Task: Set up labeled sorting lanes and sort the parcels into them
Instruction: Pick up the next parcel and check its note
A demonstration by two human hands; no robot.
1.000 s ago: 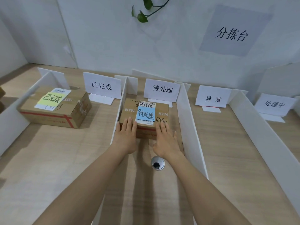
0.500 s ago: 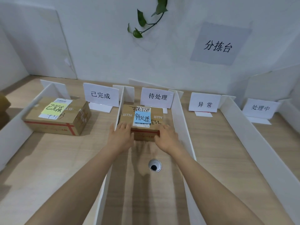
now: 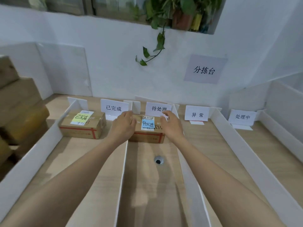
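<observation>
The box with the blue note [image 3: 147,137] sits at the far end of the second lane, just in front of the sign reading 待处理 [image 3: 158,108]; its long axis runs across the lane, from the left divider [image 3: 124,161] towards the right divider [image 3: 182,161], so it nearly fills the width. The left hand [image 3: 122,126] lies over the box's left end and the right hand [image 3: 173,126] over its right end, one at each short side and about equally near; both have loose, slightly spread fingers and grip nothing, though I cannot tell whether the palms touch the cardboard. The box looks placed, so the next move is likely a reach for another parcel. The stack of brown boxes [image 3: 19,112] stands well apart at the far left, beyond the first lane where the box with the yellow note [image 3: 82,128] rests; the left hand is the nearer one for that reach, and it would have to cross that lane.
</observation>
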